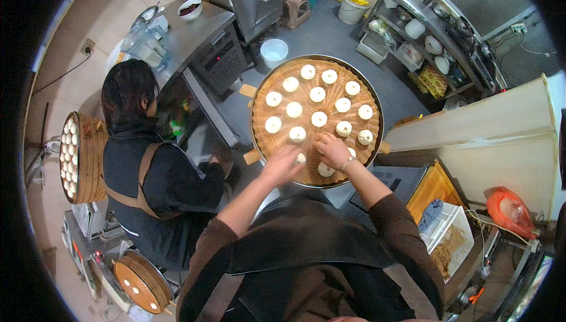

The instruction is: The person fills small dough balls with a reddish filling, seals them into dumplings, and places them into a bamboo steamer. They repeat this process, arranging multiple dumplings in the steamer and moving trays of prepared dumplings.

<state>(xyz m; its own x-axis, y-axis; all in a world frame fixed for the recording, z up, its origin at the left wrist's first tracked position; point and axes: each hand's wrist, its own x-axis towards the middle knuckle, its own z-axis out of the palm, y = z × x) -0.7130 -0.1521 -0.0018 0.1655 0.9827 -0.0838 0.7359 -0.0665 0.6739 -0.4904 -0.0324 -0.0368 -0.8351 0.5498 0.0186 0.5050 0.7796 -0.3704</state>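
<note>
A large round woven steamer tray (309, 162) with a metal rim lies before me, with wooden bars sticking out at its sides. Several white pleated buns (319, 119) are spread over it in loose rows. My left hand (283, 165) is over the near left part, its fingers against a bun (301, 159) that they partly cover. Farther right, my right hand (332, 150) reaches over the weave with its fingers bent down. One bun (326, 170) lies just below that hand, and another is half hidden behind the wrist. Whatever is under the right fingertips is hidden.
At my left a person (150, 167) in a dark top and apron works close by. Bamboo steamers (90, 158) with buns stand behind them. A steel counter (190, 34) holds a blender (148, 47). A metal shelf (424, 34) and pale panel (477, 132) border the right.
</note>
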